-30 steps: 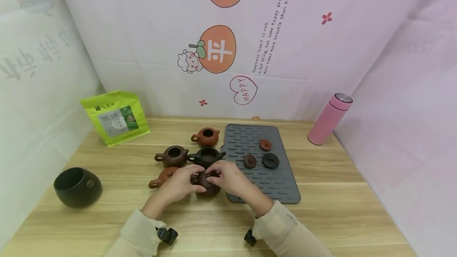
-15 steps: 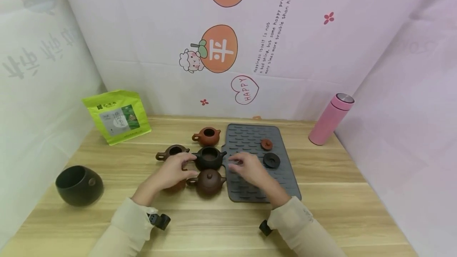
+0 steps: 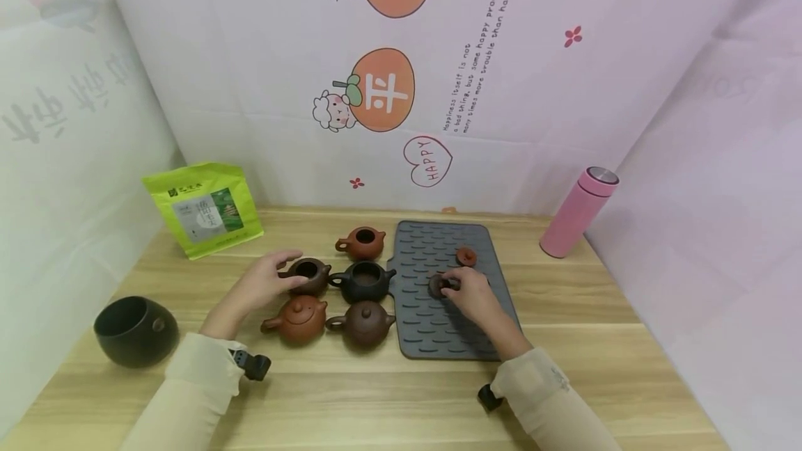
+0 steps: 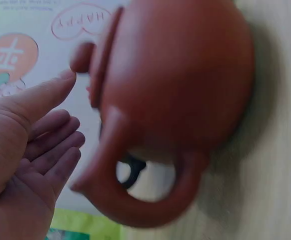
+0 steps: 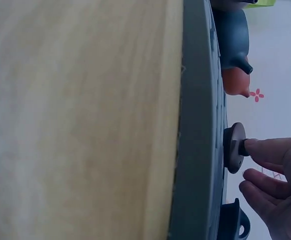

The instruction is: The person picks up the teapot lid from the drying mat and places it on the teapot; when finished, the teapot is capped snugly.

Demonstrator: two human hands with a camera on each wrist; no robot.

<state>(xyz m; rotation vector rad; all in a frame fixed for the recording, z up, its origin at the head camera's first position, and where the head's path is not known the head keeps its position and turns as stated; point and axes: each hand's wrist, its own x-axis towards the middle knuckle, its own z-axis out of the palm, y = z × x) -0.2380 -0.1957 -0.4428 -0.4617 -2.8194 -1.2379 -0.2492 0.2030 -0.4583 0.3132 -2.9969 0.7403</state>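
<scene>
On the grey mat, my right hand (image 3: 474, 296) pinches the knob of a dark brown teapot lid (image 3: 436, 287); the right wrist view shows the thumb at the knob of this lid (image 5: 234, 148). My left hand (image 3: 263, 284) is beside the lidless brown teapot (image 3: 318, 282), fingers relaxed near its handle; contact is unclear. In the left wrist view the lidded orange-red teapot (image 4: 175, 75) fills the foreground. A lidded dark brown teapot (image 3: 366, 326), a lidless black teapot (image 3: 365, 292) and a lidless red-brown teapot (image 3: 371, 248) stand to the right of my left hand.
The grey mat (image 3: 426, 343) also bears a red-brown lid (image 3: 466, 256) and a black lid (image 5: 229, 220), hidden by my hand in the head view. A black bowl (image 3: 143, 343) stands left, a green packet (image 3: 207, 214) back left, a pink flask (image 3: 573, 221) back right.
Both hands have left the front dark brown teapot, which now stands lidded. The right hand has moved to the brown lid on the mat; the left has moved left to the lidless brown teapot.
</scene>
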